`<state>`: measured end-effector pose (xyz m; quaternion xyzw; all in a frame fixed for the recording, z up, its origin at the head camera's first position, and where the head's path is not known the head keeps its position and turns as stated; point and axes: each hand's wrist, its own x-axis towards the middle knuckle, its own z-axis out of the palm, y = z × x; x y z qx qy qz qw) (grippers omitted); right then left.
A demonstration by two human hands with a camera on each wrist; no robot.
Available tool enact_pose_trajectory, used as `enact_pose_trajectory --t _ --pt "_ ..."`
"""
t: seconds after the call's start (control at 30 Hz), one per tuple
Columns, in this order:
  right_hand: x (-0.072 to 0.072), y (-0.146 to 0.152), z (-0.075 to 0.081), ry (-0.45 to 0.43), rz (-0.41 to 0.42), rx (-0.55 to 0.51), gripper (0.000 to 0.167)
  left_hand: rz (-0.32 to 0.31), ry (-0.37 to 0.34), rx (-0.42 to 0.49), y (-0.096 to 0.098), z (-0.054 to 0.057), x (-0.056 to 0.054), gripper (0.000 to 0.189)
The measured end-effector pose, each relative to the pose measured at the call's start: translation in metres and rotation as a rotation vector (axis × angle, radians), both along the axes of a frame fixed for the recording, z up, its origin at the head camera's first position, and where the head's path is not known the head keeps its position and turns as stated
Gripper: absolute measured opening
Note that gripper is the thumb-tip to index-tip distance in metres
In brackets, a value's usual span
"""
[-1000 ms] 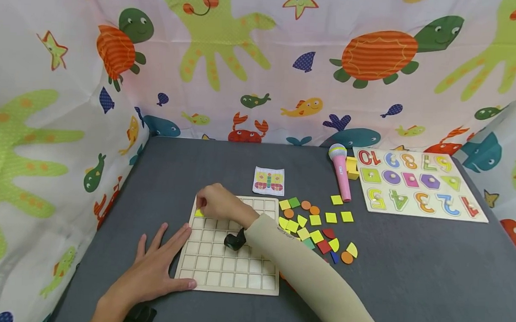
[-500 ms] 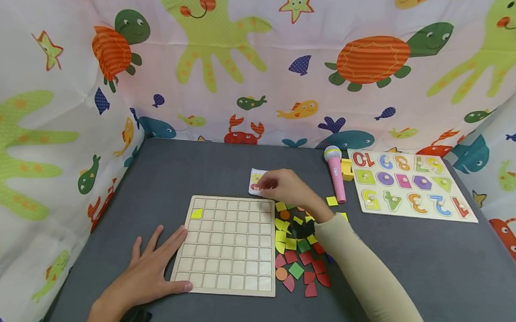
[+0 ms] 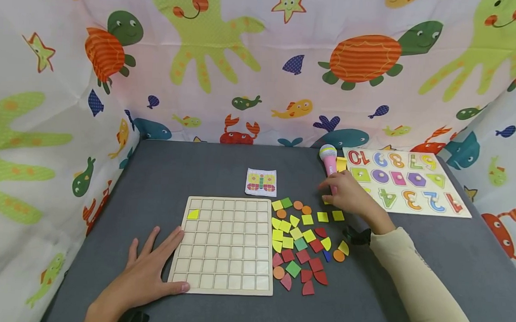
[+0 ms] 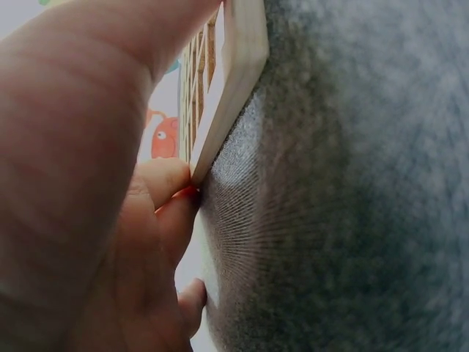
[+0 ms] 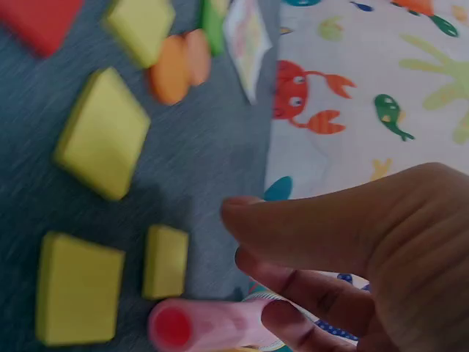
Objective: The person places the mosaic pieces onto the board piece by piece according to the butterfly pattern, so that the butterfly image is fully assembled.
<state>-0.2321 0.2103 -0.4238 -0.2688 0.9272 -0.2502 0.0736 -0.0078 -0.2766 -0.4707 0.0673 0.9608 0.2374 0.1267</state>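
A wooden grid board point(image 3: 220, 252) lies on the table with one yellow quarter-rounded or square tile point(image 3: 193, 214) in its upper left; its exact shape is unclear. My left hand point(image 3: 145, 271) rests against the board's left edge, fingers spread and thumb at the near corner. Over at the right, my right hand point(image 3: 355, 197) hovers beside the pink toy microphone point(image 3: 328, 164). In the right wrist view its thumb and fingers are apart, holding nothing, close to a small yellow tile point(image 5: 165, 262). Loose coloured tiles point(image 3: 302, 256) lie right of the board.
Behind the board is a picture card point(image 3: 261, 182) of a butterfly pattern. A number-and-shape puzzle board point(image 3: 442, 198) stands at the back right, with a yellow block point(image 3: 341, 163) beside the microphone. A printed sea-animal curtain point(image 3: 261, 61) encloses the table.
From the board's upper left, my right hand moves away from the yellow tile, passes over the picture card and comes right to the microphone. My left hand stays at the board's edge.
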Motion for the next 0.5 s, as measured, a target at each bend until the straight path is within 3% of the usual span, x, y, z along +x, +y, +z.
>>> enact_pose_trajectory --t 0.13,0.3,0.5 --pt "0.0 0.004 -0.006 0.072 0.042 0.081 0.021 0.002 0.003 -0.004 0.0 -0.001 0.0 0.122" --pt "0.001 0.005 -0.012 0.099 0.023 0.157 0.021 0.002 0.0 -0.006 0.001 -0.002 0.0 0.122" --pt "0.003 0.005 -0.014 0.104 0.001 0.142 0.021 0.001 0.007 -0.012 0.001 -0.001 0.0 0.121"
